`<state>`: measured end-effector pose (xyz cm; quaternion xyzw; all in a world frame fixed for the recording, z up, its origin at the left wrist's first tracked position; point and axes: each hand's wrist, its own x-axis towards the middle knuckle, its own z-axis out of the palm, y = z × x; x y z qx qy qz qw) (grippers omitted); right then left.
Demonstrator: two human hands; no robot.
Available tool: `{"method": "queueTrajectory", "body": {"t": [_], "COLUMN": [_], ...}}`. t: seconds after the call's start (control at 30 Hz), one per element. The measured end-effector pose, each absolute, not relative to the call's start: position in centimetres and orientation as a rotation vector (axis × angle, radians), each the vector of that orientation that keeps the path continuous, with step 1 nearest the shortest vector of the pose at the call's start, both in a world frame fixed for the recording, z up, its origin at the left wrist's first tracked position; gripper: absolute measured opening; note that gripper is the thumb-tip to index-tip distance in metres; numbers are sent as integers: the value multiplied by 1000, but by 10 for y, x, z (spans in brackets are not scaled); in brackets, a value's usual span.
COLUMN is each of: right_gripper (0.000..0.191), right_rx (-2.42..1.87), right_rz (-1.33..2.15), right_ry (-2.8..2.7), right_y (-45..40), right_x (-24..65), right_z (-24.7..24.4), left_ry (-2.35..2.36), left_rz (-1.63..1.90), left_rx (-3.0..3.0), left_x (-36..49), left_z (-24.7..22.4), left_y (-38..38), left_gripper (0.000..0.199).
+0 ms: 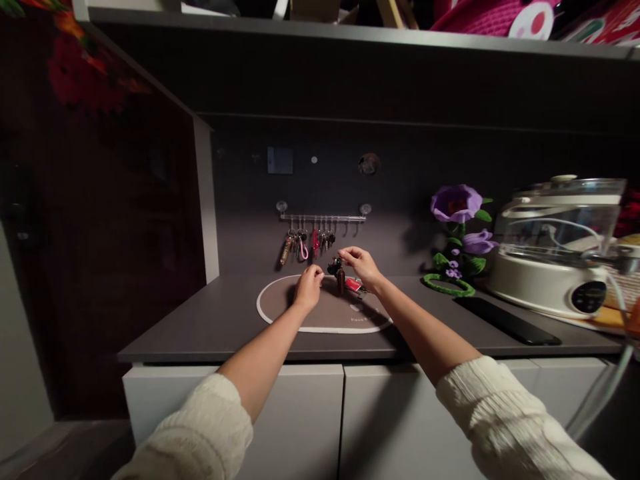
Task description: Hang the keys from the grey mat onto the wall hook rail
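My right hand (pixel 364 267) pinches the top of a bunch of keys (pixel 335 267) with dark pieces and a brown tag (pixel 341 281) hanging from it, just above the oval mat (pixel 280 304). Behind the bunch, a red item (pixel 353 285) shows low over the mat. To the left, my left hand (pixel 309 288) has its fingers closed together; whether anything small is between them is hidden. On the wall beyond both hands, a clear hook rail (pixel 323 218) carries several hanging keys (pixel 303 245), with a red one and a pink loop among them. Hooks at its right end are bare.
Right of the mat stand a purple knitted flower (pixel 456 203) with a green ring base, a black phone (pixel 505 321) lying flat, and a white appliance (pixel 537 283) with a clear top. A shelf (pixel 350 35) overhangs the counter (pixel 200 327). White cabinet doors (pixel 295 413) lie below.
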<state>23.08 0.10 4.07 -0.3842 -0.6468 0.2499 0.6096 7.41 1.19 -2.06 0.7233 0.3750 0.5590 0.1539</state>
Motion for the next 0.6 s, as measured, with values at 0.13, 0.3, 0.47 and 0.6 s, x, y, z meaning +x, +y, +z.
{"method": "queueTrajectory", "body": {"t": [0.13,0.3,0.47,0.6], "right_gripper": [35,31,22,16], "right_rx": [-860,-861,-892,-928], "right_rz": [580,605,611,592], "right_ry": [-1459,-1365,-1285,-1234], "right_y": [17,35,50,61], "right_x": [232,232,229,228], "right_z": [52,67,82,91], "left_ry": [1054,1008,1007,1005], "left_rz": [1560,1519,1494,1485], "left_rx": [1995,1916,1880,1859], "left_x": [76,77,77,77], "left_z": [-26,-29,-29,-31], "left_y": [20,21,21,23], "left_gripper": [8,11,10,10]}}
